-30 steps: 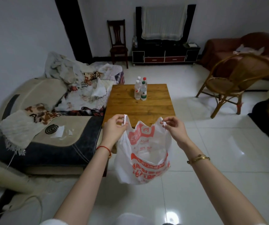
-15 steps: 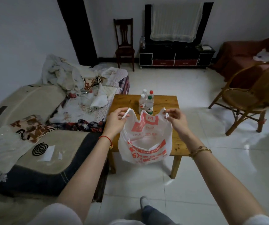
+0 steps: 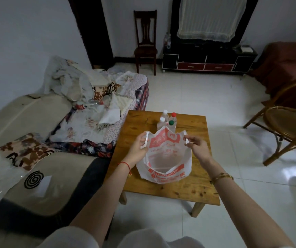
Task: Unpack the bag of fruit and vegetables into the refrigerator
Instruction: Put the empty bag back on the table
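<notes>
A white plastic bag [image 3: 165,161] with red print hangs open over the wooden table [image 3: 172,188], its bottom resting on or just above the tabletop. My left hand [image 3: 138,149] pinches the bag's left handle and my right hand [image 3: 198,146] pinches the right handle, holding the mouth spread wide. I see nothing inside the bag from above. No fruit, vegetables or refrigerator appear in view.
Several plastic water bottles [image 3: 167,120] stand on the table just behind the bag. A sofa [image 3: 36,158] piled with blankets and clothes lies to the left. A rattan chair [image 3: 290,126] stands to the right, a dark wooden chair [image 3: 145,40] and TV cabinet [image 3: 208,61] at the far wall.
I have moved forward to the table. The bag, held in the air over the floor a second ago, now sits low over the tabletop with its mouth opened wider.
</notes>
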